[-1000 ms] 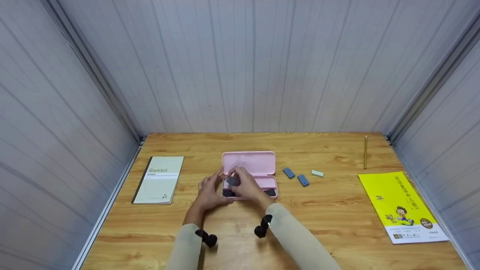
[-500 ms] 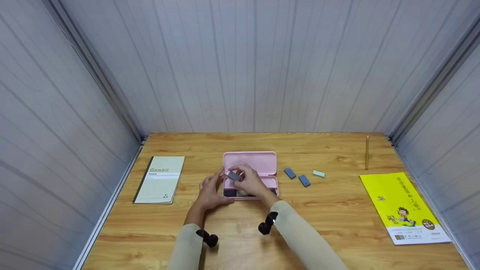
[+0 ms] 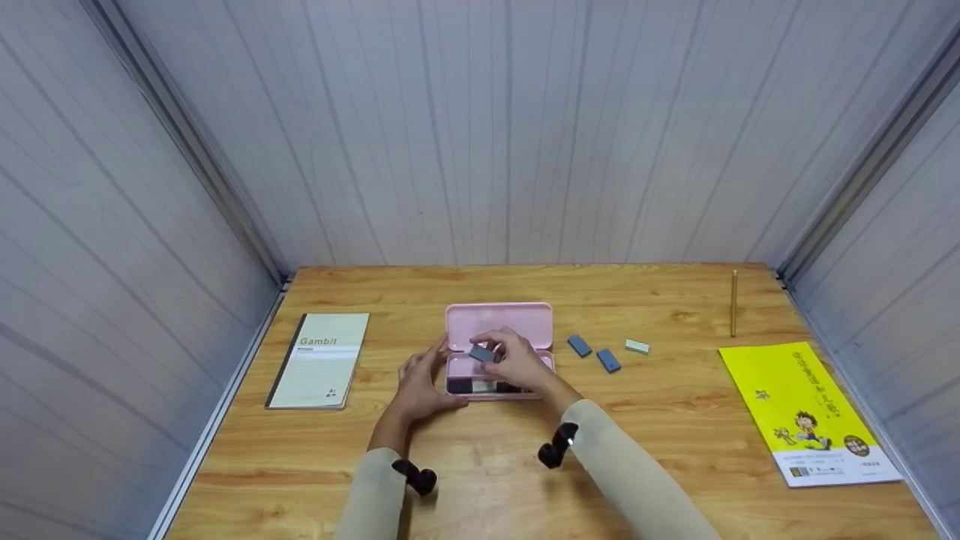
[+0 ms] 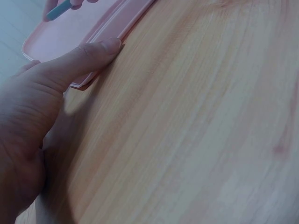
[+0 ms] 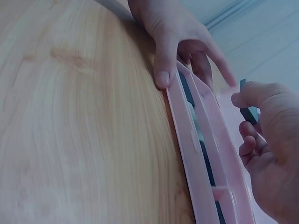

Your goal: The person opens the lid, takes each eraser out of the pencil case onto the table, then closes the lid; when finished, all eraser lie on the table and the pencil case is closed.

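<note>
A pink pencil case [image 3: 517, 319] lies with its lid raised at the middle of the table. My left hand [image 3: 420, 386] holds its left end, thumb [image 4: 100, 52] against the front wall and fingers behind. Over the case, my right hand [image 3: 521, 367] pinches a blue-grey eraser [image 3: 480, 352] between thumb and fingers; in the right wrist view the eraser [image 5: 250, 115] is clear of the compartments. The narrow front compartment holds several dark pieces [image 5: 206, 163] with a pale green one [image 5: 194, 122] among them. Part of the rear compartment is hidden by my right hand.
Right of the case lie two blue erasers [image 3: 579, 346] [image 3: 608, 361] and a pale green eraser [image 3: 637, 347]. A pencil [image 3: 733, 304] and a yellow book [image 3: 795, 397] are farther right. A notebook [image 3: 319, 367] lies at left. Panel walls [image 3: 480, 135] enclose the table.
My right hand has lifted the blue-grey eraser and shifted slightly right with it, uncovering more of the front compartment. My left hand has stayed at the case's left end.
</note>
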Demonstrator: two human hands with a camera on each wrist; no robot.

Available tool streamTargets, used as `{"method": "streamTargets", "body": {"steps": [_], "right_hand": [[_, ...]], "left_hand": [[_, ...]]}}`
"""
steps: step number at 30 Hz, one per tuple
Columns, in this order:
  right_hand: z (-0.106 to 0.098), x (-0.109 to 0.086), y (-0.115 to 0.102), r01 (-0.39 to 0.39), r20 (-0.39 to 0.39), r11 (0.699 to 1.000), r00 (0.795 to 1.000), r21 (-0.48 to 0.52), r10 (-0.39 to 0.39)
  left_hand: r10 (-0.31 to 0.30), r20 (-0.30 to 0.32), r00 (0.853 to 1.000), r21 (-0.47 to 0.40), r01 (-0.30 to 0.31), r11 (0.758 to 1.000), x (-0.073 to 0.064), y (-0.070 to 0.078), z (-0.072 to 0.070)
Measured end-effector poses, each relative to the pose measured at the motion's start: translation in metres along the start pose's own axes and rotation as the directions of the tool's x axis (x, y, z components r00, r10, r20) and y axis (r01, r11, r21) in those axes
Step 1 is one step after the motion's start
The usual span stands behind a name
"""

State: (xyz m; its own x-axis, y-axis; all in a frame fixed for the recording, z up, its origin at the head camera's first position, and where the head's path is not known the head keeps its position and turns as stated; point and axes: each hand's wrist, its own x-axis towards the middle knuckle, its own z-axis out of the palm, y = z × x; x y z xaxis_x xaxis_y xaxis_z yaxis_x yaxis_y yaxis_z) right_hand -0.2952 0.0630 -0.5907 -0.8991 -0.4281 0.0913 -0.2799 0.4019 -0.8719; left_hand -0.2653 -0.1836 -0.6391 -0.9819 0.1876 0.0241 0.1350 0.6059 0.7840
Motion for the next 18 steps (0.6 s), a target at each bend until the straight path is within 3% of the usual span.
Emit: {"method": "streamTargets", "body": {"steps": [8, 18], "right_hand": [[-0.027, -0.012, 0.012, 0.015, -0.018, 1.000, 1.000, 0.011, -0.015], [-0.063, -0.033, 0.035, -0.048, -0.013, 0.999, 0.999, 0.000, 0.048]], "left_hand": [[-0.008, 0.008, 1.000, -0.007, 0.008, 1.000, 0.001, 0.000, -0.002], [-0.013, 0.017, 1.000, -0.001, 0.013, 1.000, 0.001, 0.000, 0.001]]}}
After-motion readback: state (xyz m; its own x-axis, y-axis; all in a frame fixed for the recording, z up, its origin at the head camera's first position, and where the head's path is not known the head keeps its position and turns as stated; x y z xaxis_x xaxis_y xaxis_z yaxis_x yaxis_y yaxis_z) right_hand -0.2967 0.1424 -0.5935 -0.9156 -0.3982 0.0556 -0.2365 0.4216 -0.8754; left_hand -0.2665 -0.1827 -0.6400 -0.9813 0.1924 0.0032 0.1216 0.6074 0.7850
